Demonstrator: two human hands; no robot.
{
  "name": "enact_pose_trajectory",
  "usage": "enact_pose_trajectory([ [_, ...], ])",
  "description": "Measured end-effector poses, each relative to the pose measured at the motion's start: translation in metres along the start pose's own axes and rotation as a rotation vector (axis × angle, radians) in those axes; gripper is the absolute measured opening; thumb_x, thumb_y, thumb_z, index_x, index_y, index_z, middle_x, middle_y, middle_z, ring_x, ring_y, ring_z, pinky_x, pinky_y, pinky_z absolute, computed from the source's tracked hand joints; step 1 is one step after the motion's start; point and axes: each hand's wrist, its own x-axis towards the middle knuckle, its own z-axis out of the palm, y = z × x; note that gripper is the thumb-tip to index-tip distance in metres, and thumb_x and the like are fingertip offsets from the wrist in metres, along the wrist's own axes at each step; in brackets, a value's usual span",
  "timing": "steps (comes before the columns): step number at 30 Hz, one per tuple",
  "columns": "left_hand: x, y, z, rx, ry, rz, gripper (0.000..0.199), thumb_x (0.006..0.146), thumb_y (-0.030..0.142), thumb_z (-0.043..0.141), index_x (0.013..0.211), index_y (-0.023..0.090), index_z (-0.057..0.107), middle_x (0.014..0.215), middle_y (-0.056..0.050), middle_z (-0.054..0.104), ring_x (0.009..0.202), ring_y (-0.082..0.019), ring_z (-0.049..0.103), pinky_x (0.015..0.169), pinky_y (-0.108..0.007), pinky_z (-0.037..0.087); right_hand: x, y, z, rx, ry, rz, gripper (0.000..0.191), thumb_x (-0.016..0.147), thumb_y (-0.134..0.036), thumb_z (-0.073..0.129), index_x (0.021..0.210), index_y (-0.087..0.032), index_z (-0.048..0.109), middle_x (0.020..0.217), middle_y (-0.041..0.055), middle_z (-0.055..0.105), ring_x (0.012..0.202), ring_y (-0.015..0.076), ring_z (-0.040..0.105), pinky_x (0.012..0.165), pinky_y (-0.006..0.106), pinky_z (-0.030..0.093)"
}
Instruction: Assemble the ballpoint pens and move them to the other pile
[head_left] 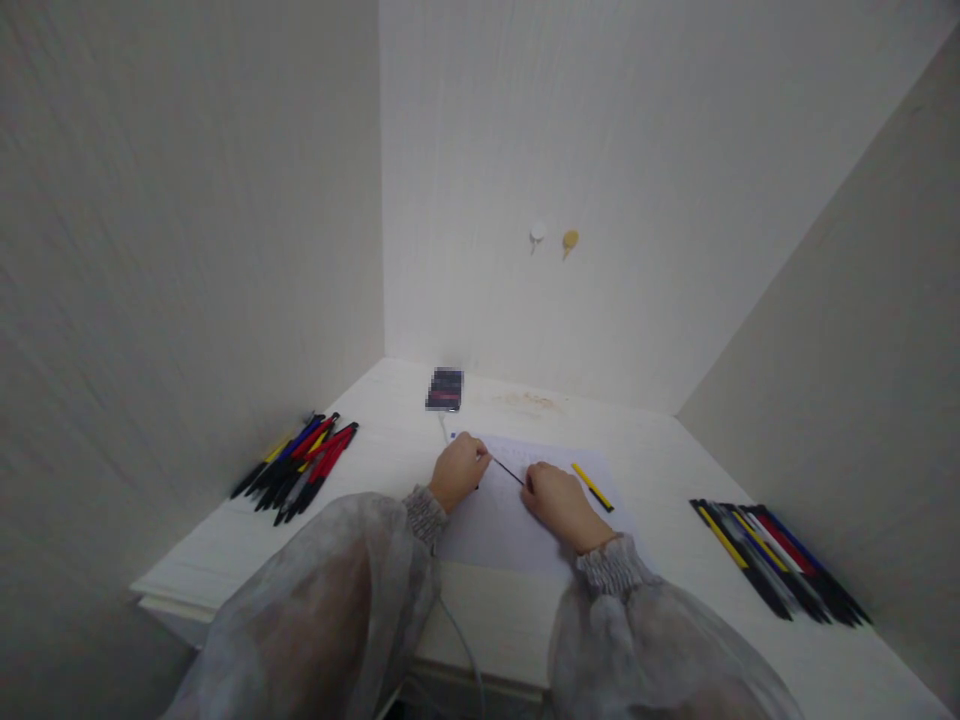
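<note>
A thin dark pen refill [508,470] stretches between my two hands above a white sheet of paper [502,545]. My left hand [457,472] pinches its far left end with the fingertips. Closed round the other end is my right hand [561,503], low over the paper. A small dark tip shows under the left hand; what it belongs to is hidden. To the right of my right hand, a yellow pen barrel [589,484] with a black end lies on the sheet. Some faint writing runs along the paper's upper part.
A pile of mixed-colour pens [304,465] lies on the table [375,550] at the left. Several more pens [780,560] lie side by side at the right. A phone-like dark device [445,389] with a cable sits at the back. Walls enclose three sides; two hooks [570,240] hang behind.
</note>
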Motion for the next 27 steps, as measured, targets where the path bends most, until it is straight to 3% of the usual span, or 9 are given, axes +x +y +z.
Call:
enact_pose_trajectory([
  [6, -0.001, 0.000, -0.002, 0.018, -0.031, -0.006, 0.025, 0.079, 0.025, 0.039, 0.090, 0.016, 0.060, 0.091, -0.007, 0.055, 0.084, -0.014, 0.053, 0.077, -0.024, 0.039, -0.007, -0.005, -0.008, -0.096, -0.026, -0.013, 0.023, 0.072, -0.017, 0.042, 0.085, -0.009, 0.060, 0.085, 0.0145, 0.062, 0.077, 0.0240, 0.059, 0.062, 0.031, 0.040],
  [10, -0.002, 0.001, -0.003, 0.086, -0.067, 0.149, 0.030, 0.081, 0.021, 0.034, 0.103, 0.020, 0.055, 0.104, -0.006, 0.052, 0.092, -0.015, 0.048, 0.080, -0.027, 0.036, -0.009, 0.003, -0.014, -0.023, -0.106, 0.017, 0.023, 0.070, -0.022, 0.047, 0.081, -0.012, 0.064, 0.083, 0.0139, 0.063, 0.077, 0.0222, 0.059, 0.063, 0.028, 0.040],
  [13, -0.004, 0.004, -0.003, 0.170, -0.109, 0.259, 0.026, 0.081, 0.029, 0.037, 0.091, 0.021, 0.060, 0.103, -0.005, 0.055, 0.097, -0.020, 0.044, 0.085, -0.039, 0.030, -0.007, 0.014, -0.020, 0.052, -0.187, 0.059, 0.022, 0.067, -0.025, 0.051, 0.078, -0.014, 0.066, 0.081, 0.0116, 0.065, 0.075, 0.0199, 0.059, 0.062, 0.025, 0.039],
  [19, -0.009, 0.004, -0.001, 0.215, -0.176, 0.324, 0.026, 0.082, 0.032, 0.038, 0.075, 0.017, 0.059, 0.087, -0.004, 0.061, 0.092, -0.020, 0.049, 0.091, -0.054, 0.011, -0.001, 0.024, -0.018, 0.098, -0.151, 0.160, 0.021, 0.067, -0.022, 0.049, 0.076, -0.014, 0.066, 0.078, 0.0110, 0.065, 0.074, 0.0196, 0.058, 0.058, 0.025, 0.037],
  [22, -0.010, 0.005, 0.002, 0.212, -0.226, 0.406, 0.026, 0.082, 0.031, 0.036, 0.079, 0.017, 0.058, 0.093, -0.005, 0.061, 0.091, -0.018, 0.052, 0.095, -0.051, 0.008, 0.000, 0.022, -0.011, 0.106, -0.148, 0.176, 0.021, 0.067, -0.021, 0.049, 0.076, -0.012, 0.066, 0.079, 0.0123, 0.065, 0.074, 0.0192, 0.058, 0.059, 0.024, 0.037],
  [27, -0.008, 0.006, 0.002, 0.160, -0.287, 0.502, 0.027, 0.082, 0.021, 0.036, 0.104, 0.015, 0.051, 0.112, -0.009, 0.054, 0.104, -0.016, 0.047, 0.096, -0.036, 0.022, 0.000, 0.019, -0.005, 0.135, -0.130, 0.140, 0.021, 0.068, -0.023, 0.048, 0.075, -0.013, 0.066, 0.076, 0.0108, 0.065, 0.068, 0.0173, 0.057, 0.057, 0.024, 0.034],
])
